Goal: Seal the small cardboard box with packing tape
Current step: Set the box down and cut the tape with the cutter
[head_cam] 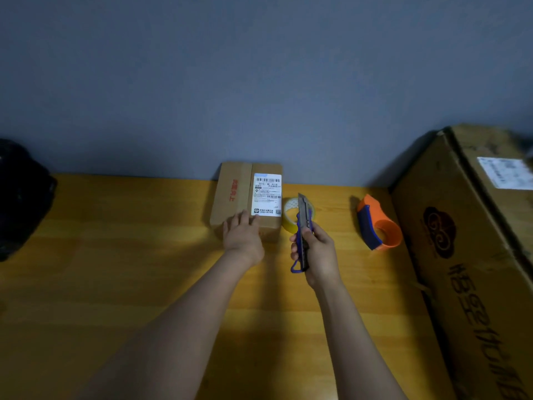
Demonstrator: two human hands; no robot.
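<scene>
A small cardboard box (240, 192) with a white shipping label and red print lies on the wooden table (115, 255) against the wall. My left hand (242, 235) rests flat on the box's near end, fingers spread. My right hand (317, 252) grips a blue utility knife (302, 226) with its blade extended, pointing away from me just right of the box. Behind the knife, a roll of yellowish packing tape (291, 217) sits on the table touching the box's right side.
An orange and blue tape dispenser (377, 226) stands to the right of the roll. A large cardboard box (467, 255) fills the right side. A dark bag (20, 197) sits at the table's far left edge. A grey wall runs behind.
</scene>
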